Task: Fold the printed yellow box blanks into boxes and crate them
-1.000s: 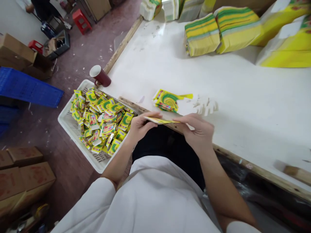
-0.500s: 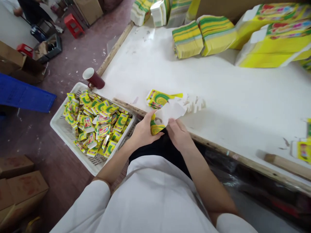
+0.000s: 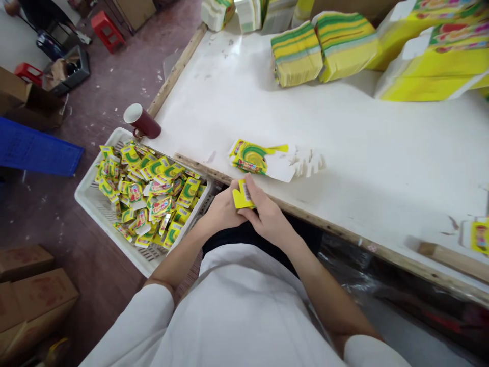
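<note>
Small yellow carton: folded almost shut, barcode panel facing up, held over the lap at the near wooden edge of the white table. Left hand: fingers curled under and around the carton's left side, grasping it. Right hand: thumb and fingers pinched on the carton's right side, pressing a flap; exact flap position hidden behind the fingers.

Short pile of flat blanks: yellow and green print, white die-cut tabs fanned out to the right, lying on the table just beyond the hands, apart from them. Apparently the supply not yet folded.

White plastic crate: beside the left arm, below table level, heaped with folded yellow-green cartons in no order. By the look of it, the finished lot; room left near the rim.

Dark red mug: on its side or tilted at the table's corner, touching the crate's far end; contents not visible.

Bundles of flat printed stock: stacked along the far side of the table, well apart from the hands, untouched.

Judged standing: many cartons done, one in hand nearly closed, a short pile and large bundles left.
</note>
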Demonstrator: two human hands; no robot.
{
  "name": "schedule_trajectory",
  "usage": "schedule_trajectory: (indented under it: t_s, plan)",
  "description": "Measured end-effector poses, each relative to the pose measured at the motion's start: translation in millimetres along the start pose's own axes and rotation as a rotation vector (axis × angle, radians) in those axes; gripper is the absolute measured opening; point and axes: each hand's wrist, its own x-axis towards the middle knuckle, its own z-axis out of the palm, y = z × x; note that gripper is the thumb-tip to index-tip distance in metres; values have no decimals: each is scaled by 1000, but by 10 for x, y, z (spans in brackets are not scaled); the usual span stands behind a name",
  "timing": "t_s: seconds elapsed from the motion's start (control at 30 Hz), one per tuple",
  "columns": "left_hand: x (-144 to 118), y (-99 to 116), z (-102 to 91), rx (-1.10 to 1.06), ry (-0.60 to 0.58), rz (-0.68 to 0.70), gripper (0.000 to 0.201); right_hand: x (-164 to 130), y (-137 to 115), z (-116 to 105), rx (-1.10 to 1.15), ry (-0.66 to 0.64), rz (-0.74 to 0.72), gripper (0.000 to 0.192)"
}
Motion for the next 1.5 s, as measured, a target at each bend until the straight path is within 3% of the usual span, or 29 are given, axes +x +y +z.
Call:
schedule_trajectory:
  t_s: [0.1,0.23,0.33,0.4,0.47,0.57,0.7,0.87,0.97,1.07,1.3,1.5]
  plan:
    - [8,-1,94,-9,190,-22,51,69,-38,12,-112,111,-34,52]
    - [-9,59,24,-43,513,-183,105,145,31,-5,25,413,23,39]
    - [-55,78,-101,-103,515,-367,87,136,101,-7,-9,548,53,41]
    - [-84,106,-171,-208,490,-411,70,117,143,4,-132,471,-33,40]
    - [-93,161,-223,-230,495,-371,56,106,179,11,-248,386,-112,35]
    - [-67,250,-272,-327,517,-335,38,112,209,-14,-323,385,-156,31]
    - [-11,260,-312,-602,578,-425,43,125,186,-111,-289,355,-197,27]
    - [24,197,-353,-698,596,-447,46,115,153,-234,-159,187,-218,21]
    - [50,205,-358,-751,591,-459,46,115,143,-237,-208,217,-226,23]
    - [75,215,-357,-785,623,-461,45,111,145,-197,-285,286,-221,28]
    - [74,150,-324,-827,627,-487,43,74,185,-263,-333,125,-215,29]
    - [68,153,-305,-810,618,-508,45,87,183,-279,-379,114,-194,28]
